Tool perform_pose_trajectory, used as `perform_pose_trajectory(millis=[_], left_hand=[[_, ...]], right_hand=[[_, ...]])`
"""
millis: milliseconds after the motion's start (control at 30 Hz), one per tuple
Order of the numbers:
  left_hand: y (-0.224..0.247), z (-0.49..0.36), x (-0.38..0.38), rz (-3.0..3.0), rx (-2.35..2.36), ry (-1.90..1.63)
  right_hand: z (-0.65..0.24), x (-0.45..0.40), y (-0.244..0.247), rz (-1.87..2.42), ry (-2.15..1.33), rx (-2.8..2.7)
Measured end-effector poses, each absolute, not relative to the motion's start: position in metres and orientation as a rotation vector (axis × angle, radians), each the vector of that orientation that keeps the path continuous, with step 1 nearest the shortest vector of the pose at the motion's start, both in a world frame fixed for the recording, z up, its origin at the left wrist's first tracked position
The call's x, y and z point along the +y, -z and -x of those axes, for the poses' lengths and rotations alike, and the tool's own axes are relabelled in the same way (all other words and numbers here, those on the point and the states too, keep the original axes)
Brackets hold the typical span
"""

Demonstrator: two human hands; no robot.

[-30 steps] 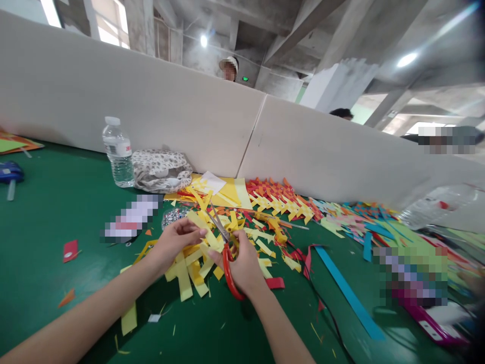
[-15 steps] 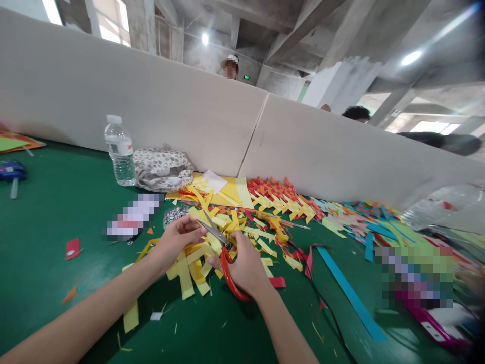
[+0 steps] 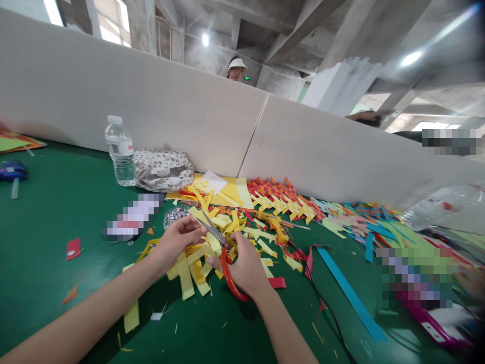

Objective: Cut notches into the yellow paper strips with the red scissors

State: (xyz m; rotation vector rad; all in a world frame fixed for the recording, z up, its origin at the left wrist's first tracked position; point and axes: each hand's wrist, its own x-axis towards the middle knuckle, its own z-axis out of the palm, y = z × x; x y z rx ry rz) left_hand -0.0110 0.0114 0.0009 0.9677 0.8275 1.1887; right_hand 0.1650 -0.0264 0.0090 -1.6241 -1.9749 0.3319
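Note:
My right hand (image 3: pixel 246 265) is closed on scissors with red handles (image 3: pixel 228 277); their metal blades point up and left over a heap of paper strips. Close to the blade tips, my left hand (image 3: pixel 182 237) has its thumb and fingers pinched together. Whatever lies between those fingertips is too small or hidden to make out. Under and around both hands is a pile of yellow paper strips (image 3: pixel 185 275). Just beyond the left hand lies a bag of small googly eyes (image 3: pixel 175 216), partly covered by the fingers.
A water bottle (image 3: pixel 120 151) stands beside a patterned cloth pouch (image 3: pixel 162 169) near the white partition (image 3: pixel 182 111). Woven red and yellow paper pieces (image 3: pixel 278 197) lie behind the pile. A yellow glue gun (image 3: pixel 278 227), its black cord (image 3: pixel 329 308) and a blue strip (image 3: pixel 350 293) are right.
My hands and the scissors look almost still. Beyond the partition, the person in the white visor has shifted slightly right, and another person at the right has moved, an arm now showing.

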Motion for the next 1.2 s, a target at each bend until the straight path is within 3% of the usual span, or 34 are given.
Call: perform_pose_trajectory(millis=[1200], left_hand=[[-0.009,0.0103,0.0098,-0.803,0.774,-1.23]], right_hand=[[-0.1653,-0.0251,-0.0075,1.552,-0.292,-1.912]])
